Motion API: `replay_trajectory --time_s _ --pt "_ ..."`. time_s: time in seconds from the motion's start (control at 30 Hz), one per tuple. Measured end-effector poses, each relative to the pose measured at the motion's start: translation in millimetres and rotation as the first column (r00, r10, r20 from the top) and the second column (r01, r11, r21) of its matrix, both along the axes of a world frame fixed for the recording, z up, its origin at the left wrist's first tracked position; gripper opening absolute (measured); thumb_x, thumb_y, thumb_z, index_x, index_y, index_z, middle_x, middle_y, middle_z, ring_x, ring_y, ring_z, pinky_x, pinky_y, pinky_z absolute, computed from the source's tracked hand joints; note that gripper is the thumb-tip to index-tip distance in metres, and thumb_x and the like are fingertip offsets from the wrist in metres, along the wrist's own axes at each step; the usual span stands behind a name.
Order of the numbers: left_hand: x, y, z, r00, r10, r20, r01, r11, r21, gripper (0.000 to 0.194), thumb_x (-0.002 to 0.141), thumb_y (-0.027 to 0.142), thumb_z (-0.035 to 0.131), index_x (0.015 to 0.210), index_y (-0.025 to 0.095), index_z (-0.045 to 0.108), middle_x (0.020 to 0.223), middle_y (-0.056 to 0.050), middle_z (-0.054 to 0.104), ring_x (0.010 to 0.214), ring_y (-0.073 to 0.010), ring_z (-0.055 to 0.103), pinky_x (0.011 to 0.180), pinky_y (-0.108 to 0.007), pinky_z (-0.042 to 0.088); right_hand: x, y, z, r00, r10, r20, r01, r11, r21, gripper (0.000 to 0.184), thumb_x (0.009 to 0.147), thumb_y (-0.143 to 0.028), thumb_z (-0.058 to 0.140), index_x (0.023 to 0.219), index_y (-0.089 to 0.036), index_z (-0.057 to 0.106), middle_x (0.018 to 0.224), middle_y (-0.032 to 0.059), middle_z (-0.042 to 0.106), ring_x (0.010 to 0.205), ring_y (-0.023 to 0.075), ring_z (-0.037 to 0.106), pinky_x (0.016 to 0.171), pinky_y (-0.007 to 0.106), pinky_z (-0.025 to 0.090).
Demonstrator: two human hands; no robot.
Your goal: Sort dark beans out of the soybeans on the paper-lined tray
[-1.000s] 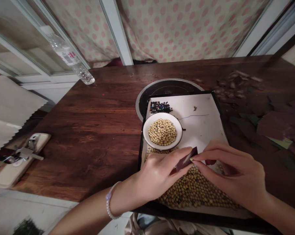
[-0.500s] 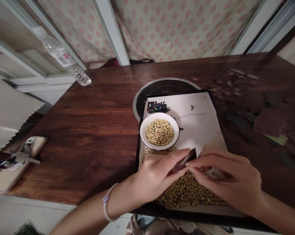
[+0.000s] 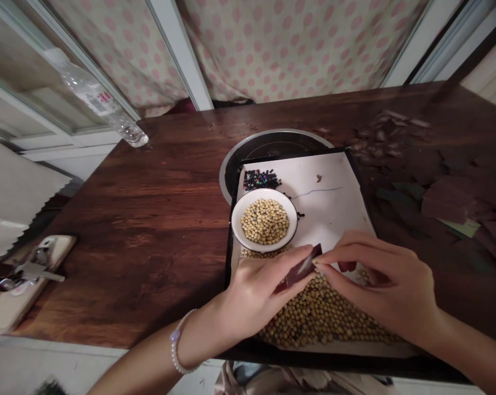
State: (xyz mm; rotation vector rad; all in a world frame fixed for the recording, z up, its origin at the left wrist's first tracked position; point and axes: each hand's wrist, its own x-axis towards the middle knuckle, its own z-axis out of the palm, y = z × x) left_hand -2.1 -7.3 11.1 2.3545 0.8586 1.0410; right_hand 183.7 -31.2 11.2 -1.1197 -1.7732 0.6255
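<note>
My left hand [image 3: 258, 291] grips a small dark brown paper piece [image 3: 303, 267] between thumb and fingers, its surface shiny in the middle. Against its right edge, my right hand [image 3: 379, 280] pinches with thumb and forefinger; a tiny pale bit shows at the tips, too small to name. Both hands are above a black-rimmed tray [image 3: 334, 219] lined with white. Many yellowish soybeans [image 3: 317, 312] lie in the near part of the tray. A white bowl [image 3: 236, 226] of paler soybeans [image 3: 265, 221] sits on its left side, just beyond my left hand.
Small black beads [image 3: 259, 179] are heaped in the tray's far left corner, near a thin dark thread [image 3: 317, 191]. A round black plate [image 3: 278, 144] lies behind. Brown scraps [image 3: 449, 197] cover the table's right. Leftward are a plastic bottle [image 3: 97, 99] and a metal clamp on a board [image 3: 36, 272].
The whole view has shifted slightly. Both hands keep their hold at the brown piece, with the right fingertips still at its edge.
</note>
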Motion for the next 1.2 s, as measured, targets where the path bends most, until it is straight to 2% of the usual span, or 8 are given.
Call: replay_trajectory --time_s 0.1,0.2,0.5,0.63,0.8,1.13,1.2 --pt "0.6 0.4 -0.6 1.000 0.002 0.014 -0.002 1.000 0.008 0.037 0.075 0.014 0.067 0.111 0.016 0.056 0.096 -0.002 0.071 0.074 -0.0110 0.069 0.069 -0.019 0.059 1.3 1.8 -0.9 0.999 -0.013 -0.041 0.009 0.996 -0.087 0.015 0.074 -0.009 0.060 0.081 -0.021 0.065 0.066 -0.0009 0.056 0.056 0.0092 0.051 0.049 0.022 0.044" --pt "0.6 0.3 -1.7 1.000 0.011 0.006 -0.011 1.000 0.020 0.036 0.075 0.014 0.067 0.109 0.015 0.057 0.096 -0.002 0.071 0.072 -0.0101 0.069 0.068 -0.018 0.059 2.3 2.9 -1.7 0.997 -0.014 -0.076 0.005 0.993 -0.122 0.012 0.074 -0.011 0.062 0.079 -0.021 0.065 0.064 -0.0010 0.055 0.056 0.0103 0.050 0.049 0.023 0.042" --pt "-1.8 -1.0 -2.3 0.999 -0.003 -0.035 0.004 1.000 0.028 0.033 0.079 0.019 0.063 0.111 0.014 0.055 0.091 -0.003 0.072 0.069 -0.0117 0.069 0.061 -0.019 0.058 0.1 -1.2 -2.5 0.999 -0.035 0.009 0.035 0.999 0.033 0.019 0.073 -0.006 0.060 0.083 -0.021 0.065 0.070 0.0007 0.059 0.058 0.0101 0.054 0.048 0.022 0.045" --pt "-2.8 -1.3 -2.1 0.999 -0.018 -0.033 0.019 1.000 0.024 0.033 0.081 0.018 0.061 0.113 0.015 0.054 0.095 -0.004 0.071 0.072 -0.0117 0.069 0.064 -0.019 0.058 -1.0 -2.3 -3.4 1.000 0.012 0.015 -0.013 1.000 0.019 0.020 0.072 -0.006 0.061 0.084 -0.022 0.065 0.069 0.0005 0.058 0.057 0.0103 0.055 0.048 0.022 0.046" --pt "-2.8 -1.3 0.4 0.999 -0.020 -0.030 0.020 1.000 0.014 0.034 0.081 0.018 0.061 0.114 0.015 0.054 0.094 -0.003 0.071 0.070 -0.0107 0.068 0.062 -0.018 0.058 -0.5 -2.9 -2.5 1.000 0.010 -0.015 -0.010 1.000 0.030 0.021 0.072 -0.005 0.061 0.083 -0.022 0.064 0.069 -0.0003 0.059 0.057 0.0105 0.055 0.049 0.023 0.047" --pt "0.1 -1.9 0.7 1.000 0.015 -0.012 -0.014 0.999 0.032 0.037 0.075 0.017 0.067 0.110 0.016 0.057 0.093 -0.002 0.071 0.069 -0.0112 0.069 0.066 -0.019 0.059 5.3 4.5 -5.5 0.989 0.022 -0.145 -0.042 0.990 -0.134 0.013 0.076 -0.011 0.060 0.083 -0.022 0.061 0.066 -0.0002 0.056 0.059 0.0129 0.050 0.051 0.027 0.041" --pt "0.1 -2.5 0.3 1.000 0.019 -0.005 -0.018 0.999 0.037 0.038 0.075 0.017 0.067 0.111 0.016 0.057 0.094 -0.003 0.071 0.070 -0.0115 0.069 0.068 -0.019 0.060 5.2 3.9 -5.7 0.988 0.017 -0.154 -0.037 0.991 -0.129 0.014 0.076 -0.011 0.060 0.083 -0.022 0.062 0.068 -0.0001 0.057 0.061 0.0136 0.051 0.053 0.028 0.042"
